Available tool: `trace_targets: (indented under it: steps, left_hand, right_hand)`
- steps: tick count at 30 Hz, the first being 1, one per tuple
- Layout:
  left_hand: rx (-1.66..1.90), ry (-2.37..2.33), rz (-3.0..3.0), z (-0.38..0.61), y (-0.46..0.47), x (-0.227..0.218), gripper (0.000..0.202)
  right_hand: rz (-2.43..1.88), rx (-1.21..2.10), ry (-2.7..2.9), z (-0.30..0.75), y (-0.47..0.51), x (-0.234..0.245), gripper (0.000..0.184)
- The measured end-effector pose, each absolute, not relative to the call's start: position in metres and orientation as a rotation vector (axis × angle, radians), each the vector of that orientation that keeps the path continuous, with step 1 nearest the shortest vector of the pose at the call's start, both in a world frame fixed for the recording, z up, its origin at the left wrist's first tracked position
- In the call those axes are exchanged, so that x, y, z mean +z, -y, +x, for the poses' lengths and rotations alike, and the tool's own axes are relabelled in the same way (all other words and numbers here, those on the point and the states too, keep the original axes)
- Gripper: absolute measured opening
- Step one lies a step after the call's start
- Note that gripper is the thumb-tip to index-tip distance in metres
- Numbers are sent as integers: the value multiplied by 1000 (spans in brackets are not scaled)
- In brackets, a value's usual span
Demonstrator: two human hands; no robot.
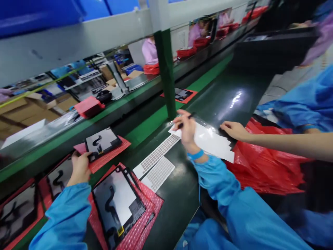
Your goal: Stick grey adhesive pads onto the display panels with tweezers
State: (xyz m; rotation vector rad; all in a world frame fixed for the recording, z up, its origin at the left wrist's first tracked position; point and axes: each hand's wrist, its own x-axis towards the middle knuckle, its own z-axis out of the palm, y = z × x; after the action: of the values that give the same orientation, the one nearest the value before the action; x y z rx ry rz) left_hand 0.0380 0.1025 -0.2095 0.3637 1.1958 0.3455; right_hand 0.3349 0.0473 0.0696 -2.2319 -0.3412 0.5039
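My left hand (79, 169) is closed on the edge of a red bubble-wrap mat (116, 150) that carries a dark screen panel (102, 141). My right hand (186, 131) pinches a thin black pen-like tool (189, 116) over a stack of white sheets (215, 144) on the dark belt. Two sheets of small grey labels (158, 163) lie between my hands. A second screen panel (117, 205) rests on red bubble wrap close to me. Both my arms are in blue sleeves, and a blue band is on my right wrist.
A co-worker's bare hand (234, 130) reaches in from the right and rests on the white sheets. Red plastic bags (260, 166) are piled at the right. A green post (166, 73) rises behind the belt (229, 93). Another panel on a red mat (182, 94) lies farther along.
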Motion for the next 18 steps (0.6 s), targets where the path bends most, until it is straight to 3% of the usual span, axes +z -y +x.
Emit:
trace_targets:
  steps: [2,4,5,7,13,18]
  left_hand:
    - [346,-1307,260,10,-104,-191,32]
    - [348,-1382,185,-24,-102,-165,55]
    - [356,-1408,164,-41,-100,-150,65]
    - [351,-1450,129,-71,-92,-117,78]
    - [248,-1559,30,-117,-27,-25,91]
    - [137,-1480,-32,-124,36,-6,97]
  right_hand:
    - [-2136,213,633,346,-64,102,32]
    - [-2032,-20,864,362,-76,125,20]
    - [-2040,41,888,370,-79,130,16]
    - [-2153,224,881,383,-77,125,26]
    - [-2443,863,582,331,-23,64,17]
    - [-2548,1506,435,272,17,21,24]
